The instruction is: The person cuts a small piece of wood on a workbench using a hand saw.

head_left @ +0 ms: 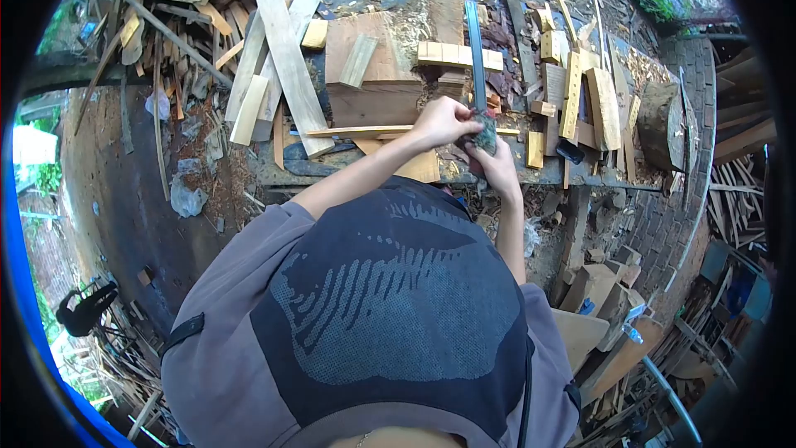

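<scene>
A long, narrow blade-like tool [475,46], dark with a blue edge, points away from me over the workbench [332,168]. Its near end carries a rough green and reddish wrapping [485,133], perhaps cloth. My right hand [498,168] is closed round the lower part of this wrapped end. From the left, my left hand [446,123] pinches the wrapping near the base of the blade, fingers bent. Beneath the tool's middle lies a pale wooden strip with marks [458,56]. A thin wooden slat [361,131] runs just left of my left hand.
A large wooden block [373,104] sits left of my hands, with crossed planks [290,66] beyond it. Several short wood pieces and a yellow drilled strip [570,95] lie to the right. A round log [663,126] stands at the bench's right end. Scrap wood surrounds the bench.
</scene>
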{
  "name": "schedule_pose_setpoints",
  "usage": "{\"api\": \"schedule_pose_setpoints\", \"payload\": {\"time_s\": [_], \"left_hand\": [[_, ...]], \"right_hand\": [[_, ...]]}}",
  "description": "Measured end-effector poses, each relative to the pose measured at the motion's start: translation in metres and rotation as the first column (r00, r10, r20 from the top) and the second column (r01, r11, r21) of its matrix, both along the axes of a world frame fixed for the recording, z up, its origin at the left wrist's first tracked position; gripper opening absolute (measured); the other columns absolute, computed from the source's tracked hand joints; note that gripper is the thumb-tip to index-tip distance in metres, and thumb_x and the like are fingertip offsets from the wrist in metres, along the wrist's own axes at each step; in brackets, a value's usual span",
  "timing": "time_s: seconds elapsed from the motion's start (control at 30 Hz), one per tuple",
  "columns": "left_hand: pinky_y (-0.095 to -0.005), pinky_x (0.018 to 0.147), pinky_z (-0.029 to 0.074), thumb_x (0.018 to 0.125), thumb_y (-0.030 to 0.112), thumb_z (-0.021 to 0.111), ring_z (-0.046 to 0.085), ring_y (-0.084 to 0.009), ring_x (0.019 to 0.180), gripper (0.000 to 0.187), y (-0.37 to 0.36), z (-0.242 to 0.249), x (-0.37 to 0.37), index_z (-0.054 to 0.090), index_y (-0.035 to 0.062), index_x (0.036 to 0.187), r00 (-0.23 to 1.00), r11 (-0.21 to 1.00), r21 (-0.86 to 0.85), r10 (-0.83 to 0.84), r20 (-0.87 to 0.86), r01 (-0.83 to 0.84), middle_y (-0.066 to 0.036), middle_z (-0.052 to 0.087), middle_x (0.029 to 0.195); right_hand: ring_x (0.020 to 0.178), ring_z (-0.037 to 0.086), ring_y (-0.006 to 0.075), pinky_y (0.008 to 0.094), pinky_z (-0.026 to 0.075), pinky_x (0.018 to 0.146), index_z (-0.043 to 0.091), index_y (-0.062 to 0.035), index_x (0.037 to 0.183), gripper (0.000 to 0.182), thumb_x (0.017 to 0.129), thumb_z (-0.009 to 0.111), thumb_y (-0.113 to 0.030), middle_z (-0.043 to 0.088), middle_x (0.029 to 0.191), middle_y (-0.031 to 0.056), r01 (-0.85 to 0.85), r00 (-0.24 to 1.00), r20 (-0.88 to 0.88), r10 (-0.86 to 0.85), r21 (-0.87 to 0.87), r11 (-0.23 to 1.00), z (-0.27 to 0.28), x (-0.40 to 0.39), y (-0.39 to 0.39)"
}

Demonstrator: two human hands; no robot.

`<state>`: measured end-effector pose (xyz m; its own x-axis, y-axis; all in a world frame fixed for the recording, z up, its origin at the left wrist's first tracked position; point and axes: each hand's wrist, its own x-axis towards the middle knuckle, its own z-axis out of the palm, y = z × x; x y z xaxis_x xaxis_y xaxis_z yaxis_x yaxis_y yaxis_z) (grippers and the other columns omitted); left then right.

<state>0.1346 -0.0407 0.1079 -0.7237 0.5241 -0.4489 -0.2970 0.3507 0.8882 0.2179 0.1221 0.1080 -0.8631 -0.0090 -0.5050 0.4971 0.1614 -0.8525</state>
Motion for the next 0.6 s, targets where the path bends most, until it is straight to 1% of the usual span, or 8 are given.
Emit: {"api": "schedule_pose_setpoints", "payload": {"time_s": [0.03,0.17,0.2,0.3,0.33,0.47,0.57,0.6], "left_hand": [[-0.0241,0.060,0.046,0.083,0.034,0.075,0.056,-0.0054,0.064,0.035,-0.001,0.001,-0.006,0.074,-0.0005,0.088,1.000,0.995,-0.101,-0.016,-0.005,0.015,-0.002,0.067,0.071],[-0.0230,0.051,0.043,0.076,0.049,0.078,0.053,-0.0045,0.057,0.048,0.000,-0.002,-0.019,0.073,0.0018,0.080,0.994,0.989,-0.108,-0.093,0.060,0.099,0.000,0.064,0.067],[-0.0234,0.049,0.042,0.074,0.047,0.080,0.053,-0.0048,0.056,0.046,0.002,0.002,-0.021,0.073,0.0022,0.079,0.995,0.989,-0.121,-0.080,0.062,0.087,0.000,0.065,0.068],[-0.0255,0.056,0.045,0.073,0.035,0.080,0.055,-0.0056,0.059,0.034,0.011,0.008,-0.026,0.073,0.0015,0.079,0.995,0.984,-0.158,-0.072,0.070,0.082,-0.002,0.066,0.070],[-0.0261,0.057,0.045,0.073,0.032,0.079,0.055,-0.0058,0.060,0.032,0.014,0.007,-0.028,0.073,0.0014,0.080,0.997,0.985,-0.160,-0.066,0.034,0.071,-0.002,0.066,0.070],[-0.0278,0.058,0.045,0.073,0.027,0.076,0.054,-0.0066,0.059,0.026,0.023,0.000,-0.032,0.073,0.0013,0.081,0.995,0.983,-0.158,-0.093,0.021,0.095,-0.002,0.065,0.068],[-0.0277,0.057,0.045,0.080,0.028,0.070,0.052,-0.0069,0.058,0.027,0.032,-0.008,-0.037,0.073,0.0013,0.084,0.981,0.968,-0.160,-0.195,0.019,0.195,-0.001,0.063,0.066],[-0.0275,0.057,0.045,0.082,0.029,0.069,0.051,-0.0067,0.057,0.029,0.032,-0.005,-0.041,0.073,0.0013,0.086,0.974,0.965,-0.134,-0.225,0.017,0.225,-0.001,0.062,0.066]], "right_hand": [[0.066,0.059,0.0084,0.0262,0.047,0.058,0.056,-0.0015,0.113,0.034,0.084,0.067,-0.015,0.064,0.077,0.0021,-0.015,1.000,-0.020,0.017,0.127,0.992,0.008,-0.003,-0.006],[0.080,0.067,0.0356,0.0434,0.050,0.073,0.053,-0.0012,0.115,0.037,0.081,0.062,-0.013,0.068,0.081,0.0197,-0.004,0.986,-0.125,0.111,0.647,0.762,0.030,-0.004,-0.023],[0.093,0.062,0.0445,0.0482,0.048,0.081,0.053,-0.0011,0.115,0.038,0.080,0.060,-0.014,0.066,0.090,0.0261,-0.053,0.991,-0.065,0.119,0.628,0.776,0.037,-0.008,-0.023],[0.095,0.062,0.0437,0.0475,0.048,0.080,0.051,-0.0011,0.116,0.040,0.080,0.062,-0.015,0.065,0.096,0.0264,0.010,0.969,-0.227,0.103,0.447,0.894,0.016,-0.010,-0.010],[0.090,0.067,0.0339,0.0420,0.050,0.077,0.050,-0.0022,0.118,0.040,0.084,0.063,-0.017,0.067,0.099,0.0200,-0.046,0.983,-0.145,0.115,0.408,0.912,0.012,-0.011,-0.005],[0.083,0.060,0.0086,0.0254,0.048,0.075,0.050,-0.0052,0.123,0.036,0.094,0.061,-0.024,0.064,0.097,0.0044,0.134,0.986,-0.058,-0.156,-0.276,0.952,0.002,-0.014,-0.003],[0.082,0.061,0.0112,0.0269,0.049,0.075,0.047,-0.0038,0.126,0.039,0.094,0.060,-0.023,0.064,0.099,0.0055,0.162,0.973,-0.141,-0.183,-0.147,0.976,-0.026,-0.020,0.005],[0.084,0.067,0.0244,0.0369,0.051,0.076,0.045,-0.0005,0.125,0.044,0.094,0.058,-0.030,0.067,0.097,0.0152,0.145,0.959,-0.252,-0.130,0.043,0.988,-0.025,-0.025,0.004]]}}
